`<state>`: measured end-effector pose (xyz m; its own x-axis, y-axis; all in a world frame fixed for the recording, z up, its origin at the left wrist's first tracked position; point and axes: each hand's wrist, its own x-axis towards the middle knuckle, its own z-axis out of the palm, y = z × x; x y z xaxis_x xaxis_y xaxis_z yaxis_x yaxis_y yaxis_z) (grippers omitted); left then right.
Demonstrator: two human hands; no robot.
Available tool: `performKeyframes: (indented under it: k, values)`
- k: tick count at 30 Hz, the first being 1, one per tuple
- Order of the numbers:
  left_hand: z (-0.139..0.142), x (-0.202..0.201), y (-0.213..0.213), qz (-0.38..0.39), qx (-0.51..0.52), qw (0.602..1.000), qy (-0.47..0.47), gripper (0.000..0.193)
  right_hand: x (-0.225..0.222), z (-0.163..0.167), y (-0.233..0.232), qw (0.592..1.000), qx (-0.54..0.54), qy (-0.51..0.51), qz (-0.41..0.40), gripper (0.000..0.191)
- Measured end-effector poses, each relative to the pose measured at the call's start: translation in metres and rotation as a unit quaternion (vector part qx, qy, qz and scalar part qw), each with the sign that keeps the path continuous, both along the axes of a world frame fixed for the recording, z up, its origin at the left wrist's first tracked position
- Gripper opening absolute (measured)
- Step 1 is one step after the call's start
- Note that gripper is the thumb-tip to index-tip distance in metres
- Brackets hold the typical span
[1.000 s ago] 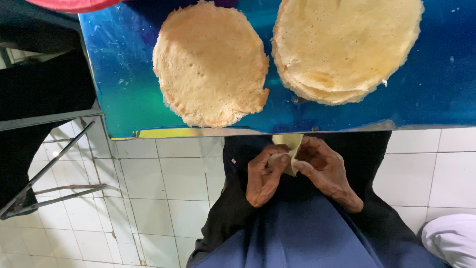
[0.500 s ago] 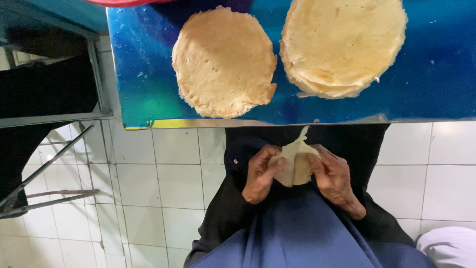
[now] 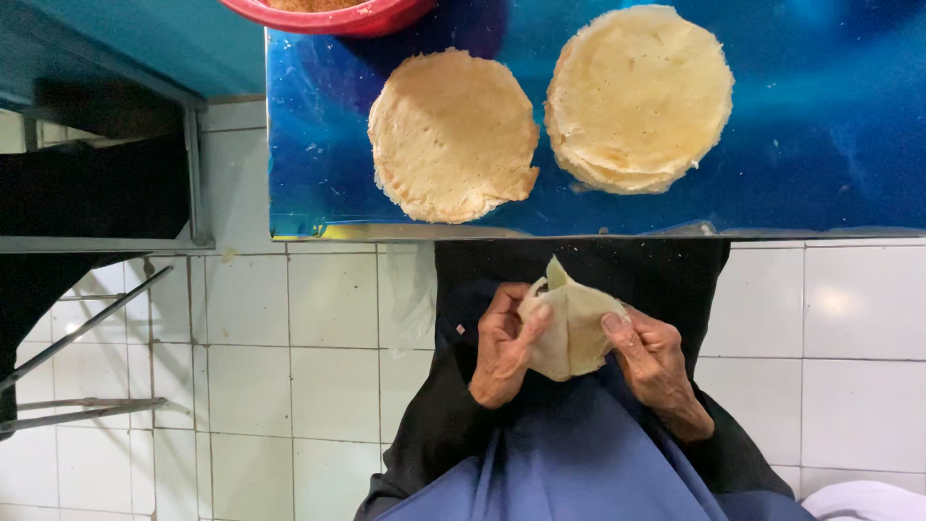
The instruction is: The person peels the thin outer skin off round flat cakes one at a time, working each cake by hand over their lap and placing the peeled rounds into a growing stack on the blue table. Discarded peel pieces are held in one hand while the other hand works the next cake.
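Over my lap, both hands hold a pale folded dough wrapper [image 3: 571,330] shaped like a pouch with a pointed top. My left hand [image 3: 503,344] grips its left side, thumb laid across the front. My right hand [image 3: 654,359] pinches its right edge. On the blue table [image 3: 820,145] above lie a single round flat wrapper [image 3: 451,135] and, to its right, a stack of round wrappers [image 3: 639,96].
A red bowl [image 3: 328,13] with brownish filling sits at the table's far left edge, cut off by the frame. White floor tiles [image 3: 289,386] surround me. A dark metal frame [image 3: 87,328] stands at the left. My blue and black clothing fills the bottom.
The wrapper was a small strip between my fingers; now it is a wider folded pouch held lower over my lap. The view has shifted, so the table sits further right.
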<state>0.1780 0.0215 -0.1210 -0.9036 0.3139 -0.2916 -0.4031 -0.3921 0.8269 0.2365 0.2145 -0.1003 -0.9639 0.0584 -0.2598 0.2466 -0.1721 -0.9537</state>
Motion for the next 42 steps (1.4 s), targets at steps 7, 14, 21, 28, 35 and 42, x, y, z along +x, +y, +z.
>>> performKeyframes:
  k: [7,14,21,28,35,42]
  values:
    - [-0.001,-0.002,-0.001,-0.051,-0.022,0.998,0.04,0.018,-0.006,0.01,0.002,0.978,-0.164,-0.115,-0.05,0.043]
    - [0.02,-0.002,-0.005,-0.074,-0.175,0.972,0.141,0.018,-0.014,0.011,-0.004,0.998,-0.013,0.041,0.044,0.052]
    - [0.025,-0.001,-0.001,-0.088,-0.246,0.945,0.198,0.023,-0.005,-0.008,-0.007,0.991,0.122,0.051,0.002,0.024]
    - [-0.001,-0.002,-0.007,-0.002,-0.161,0.985,0.068,0.016,-0.003,-0.015,-0.002,0.992,-0.079,-0.062,-0.073,0.028]
    - [0.001,0.0,-0.008,-0.08,-0.158,0.974,0.14,0.029,-0.003,-0.029,-0.001,0.997,-0.012,-0.073,0.015,0.031]
    - [-0.003,-0.007,-0.009,-0.037,-0.159,0.982,0.099,0.016,0.008,-0.035,0.011,0.99,-0.097,-0.085,-0.055,0.03]
